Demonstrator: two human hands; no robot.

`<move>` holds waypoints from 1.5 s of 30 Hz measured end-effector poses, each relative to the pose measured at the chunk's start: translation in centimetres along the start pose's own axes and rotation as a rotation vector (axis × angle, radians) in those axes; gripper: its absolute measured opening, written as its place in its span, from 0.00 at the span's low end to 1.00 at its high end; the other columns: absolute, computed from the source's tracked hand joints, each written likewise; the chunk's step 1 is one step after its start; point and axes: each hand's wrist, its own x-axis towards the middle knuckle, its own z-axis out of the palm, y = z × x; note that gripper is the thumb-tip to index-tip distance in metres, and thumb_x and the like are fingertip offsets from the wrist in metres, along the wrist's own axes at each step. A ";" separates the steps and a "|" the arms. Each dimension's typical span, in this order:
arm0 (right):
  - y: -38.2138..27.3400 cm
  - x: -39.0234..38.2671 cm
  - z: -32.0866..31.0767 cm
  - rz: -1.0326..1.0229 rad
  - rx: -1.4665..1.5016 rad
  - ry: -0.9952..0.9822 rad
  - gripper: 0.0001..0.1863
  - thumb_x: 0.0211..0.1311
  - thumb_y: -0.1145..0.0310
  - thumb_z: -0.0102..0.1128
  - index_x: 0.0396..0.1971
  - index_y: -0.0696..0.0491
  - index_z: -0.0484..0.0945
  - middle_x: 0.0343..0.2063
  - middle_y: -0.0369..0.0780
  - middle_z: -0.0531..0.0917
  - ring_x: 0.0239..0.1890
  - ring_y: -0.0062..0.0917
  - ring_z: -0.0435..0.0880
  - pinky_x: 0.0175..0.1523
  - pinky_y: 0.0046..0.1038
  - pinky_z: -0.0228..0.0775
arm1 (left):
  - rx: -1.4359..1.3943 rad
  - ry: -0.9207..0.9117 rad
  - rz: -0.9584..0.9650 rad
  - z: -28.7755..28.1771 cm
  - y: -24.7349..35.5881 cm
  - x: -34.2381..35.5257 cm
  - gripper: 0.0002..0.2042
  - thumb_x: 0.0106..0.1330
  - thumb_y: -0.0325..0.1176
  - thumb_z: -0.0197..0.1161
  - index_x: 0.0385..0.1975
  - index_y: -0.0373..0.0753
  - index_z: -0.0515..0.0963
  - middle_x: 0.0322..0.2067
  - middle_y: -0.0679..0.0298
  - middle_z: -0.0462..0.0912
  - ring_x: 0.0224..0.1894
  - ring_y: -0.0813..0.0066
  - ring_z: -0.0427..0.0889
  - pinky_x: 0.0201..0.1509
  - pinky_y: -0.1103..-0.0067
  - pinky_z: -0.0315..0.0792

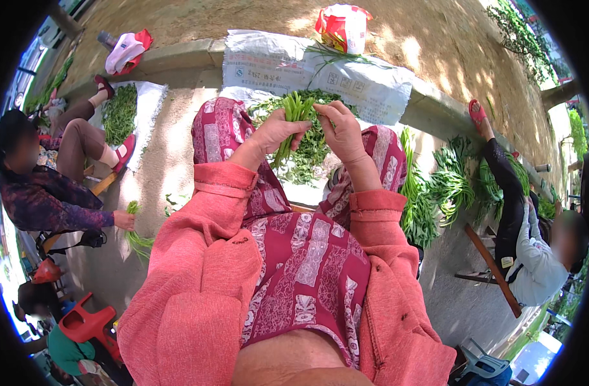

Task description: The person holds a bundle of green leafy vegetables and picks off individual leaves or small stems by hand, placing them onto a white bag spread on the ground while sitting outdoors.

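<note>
My left hand [275,132] is wrapped round a bunch of green leafy-vegetable stems [297,109], held upright between my knees with the cut-looking ends at the top. Close against the bunch's right side is my right hand [341,134], its thumb and forefinger pinched together near the stem tops. Whatever lies between those fingertips is too small to make out. Below both hands, loose green leaves [307,156] are spread in a heap on a pale sheet, partly hidden by my hands and my patterned trousers.
Beyond my knees lies a white woven sack [262,64] with a few thin stems, and a red-and-white bag [343,29] stands behind it. Piles of greens [450,183] lie at right. People sit on low stools at left and right; one person's hand [123,220] holds greens.
</note>
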 end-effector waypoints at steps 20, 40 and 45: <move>1.1 -0.7 2.5 0.264 0.038 0.158 0.03 0.49 0.73 0.57 0.25 0.55 0.78 0.24 0.42 0.77 0.25 0.34 0.78 0.31 0.30 0.71 | -0.200 -0.083 -0.040 0.0 -0.2 0.9 0.07 0.61 0.32 0.60 0.27 0.38 0.71 0.14 0.69 0.67 0.14 0.79 0.67 0.17 0.81 0.63; 2.1 -0.2 1.5 0.440 0.384 0.165 0.16 0.49 0.74 0.61 0.41 0.57 0.75 0.33 0.38 0.76 0.34 0.22 0.79 0.40 0.22 0.73 | -0.557 0.285 0.184 -2.5 -0.8 2.2 0.08 0.64 0.33 0.56 0.35 0.35 0.71 0.21 0.65 0.73 0.24 0.71 0.75 0.32 0.72 0.75; -2.4 -0.5 3.6 0.229 0.287 -0.053 0.25 0.43 0.77 0.57 0.47 0.55 0.71 0.38 0.41 0.75 0.40 0.29 0.78 0.47 0.27 0.71 | -0.595 0.442 0.222 -0.8 -1.7 3.0 0.07 0.63 0.33 0.59 0.32 0.36 0.73 0.26 0.64 0.76 0.28 0.72 0.77 0.31 0.74 0.76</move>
